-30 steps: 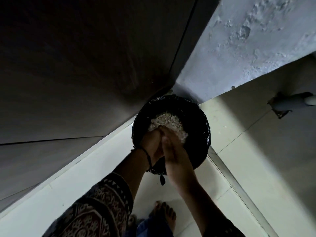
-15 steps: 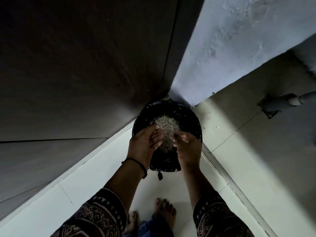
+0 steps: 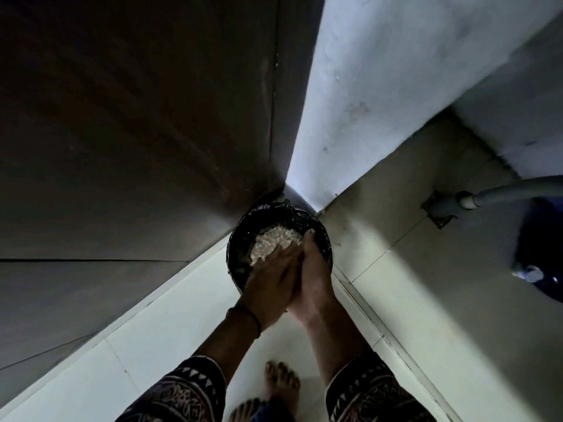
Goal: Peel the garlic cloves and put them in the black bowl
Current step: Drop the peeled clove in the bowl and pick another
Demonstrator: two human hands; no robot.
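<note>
A round bin lined with a black bag (image 3: 323, 239) stands on the floor in the corner, with a pale heap of garlic skins (image 3: 274, 242) inside it. Both hands hover over its near side. My left hand (image 3: 269, 289) lies flat across my right hand (image 3: 315, 277), palms pressed together and fingers straight. The right fingertips reach toward the bin's far right rim. Nothing shows between the palms. No garlic cloves or black bowl are in view.
A dark panel fills the left, and a pale wall (image 3: 396, 102) rises behind the bin. A grey hose (image 3: 499, 194) enters a floor fitting on the right, beside a dark blue object (image 3: 542, 254). My bare feet (image 3: 280, 388) stand on pale tiles.
Half a second ago my hands were apart over the bin with skins between them. Now they are pressed palm to palm again. The view has shifted slightly.
</note>
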